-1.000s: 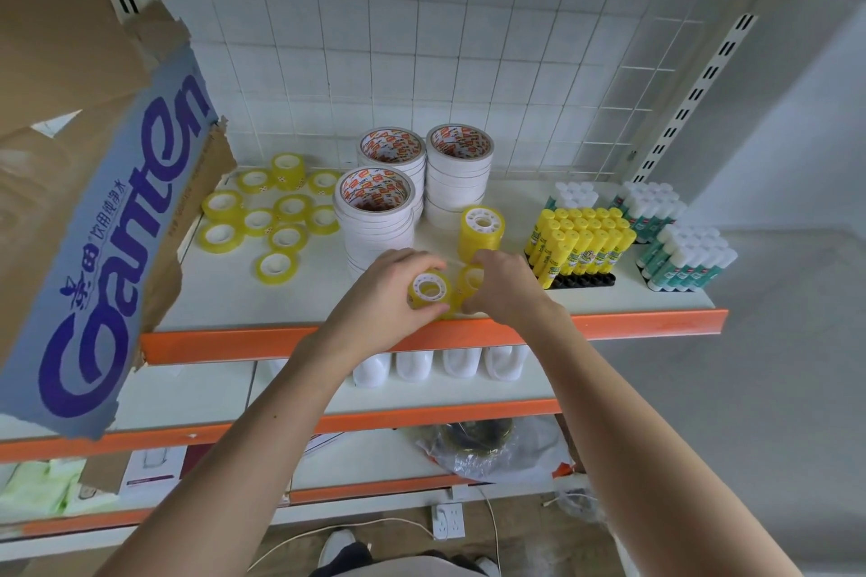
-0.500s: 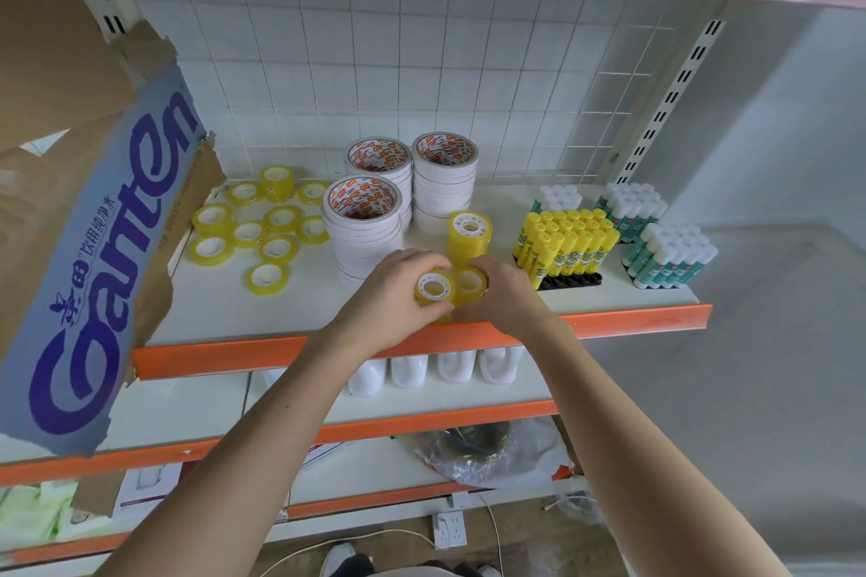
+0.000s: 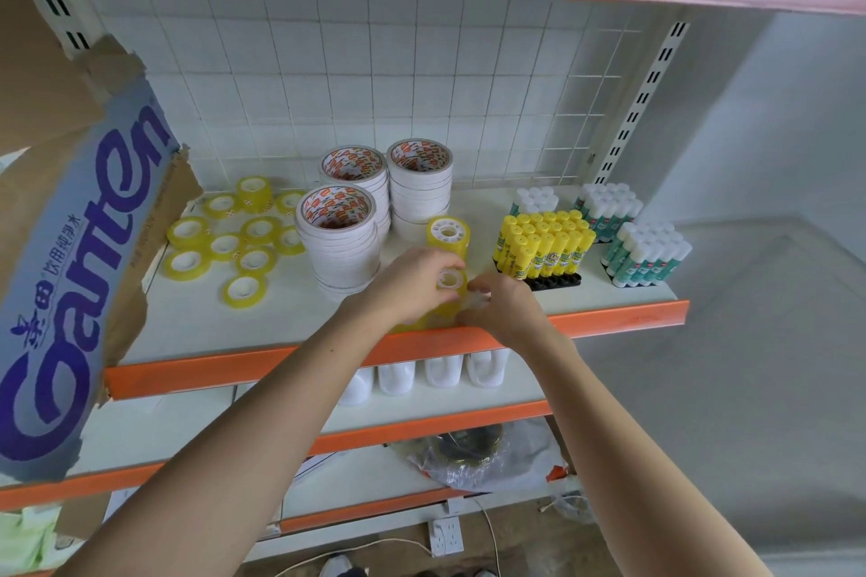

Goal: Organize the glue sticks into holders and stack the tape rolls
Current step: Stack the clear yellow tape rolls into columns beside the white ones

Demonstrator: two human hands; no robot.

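Both hands were at the shelf front edge. Left hand had fingers curled round a yellow tape stack near the edge. Right hand touched the stack's right side with fingertips bent against it; whether it gripped was unclear. Roll count in that stack was hidden by the hands.

Just behind the hands: one taller yellow stack, count not readable.

Behind-left of the left hand: 3 white tape stacks, touching each other.

Far left of the left hand: about 10 loose yellow rolls lying flat, one spot two high.

Right of the right hand: black holder filled with yellow glue sticks, roughly 20, upright, front row of slots empty. Further right and behind: 3 clusters of white-capped green glue sticks, standing packed; holders under them not visible.

Cardboard box leaned at far left.
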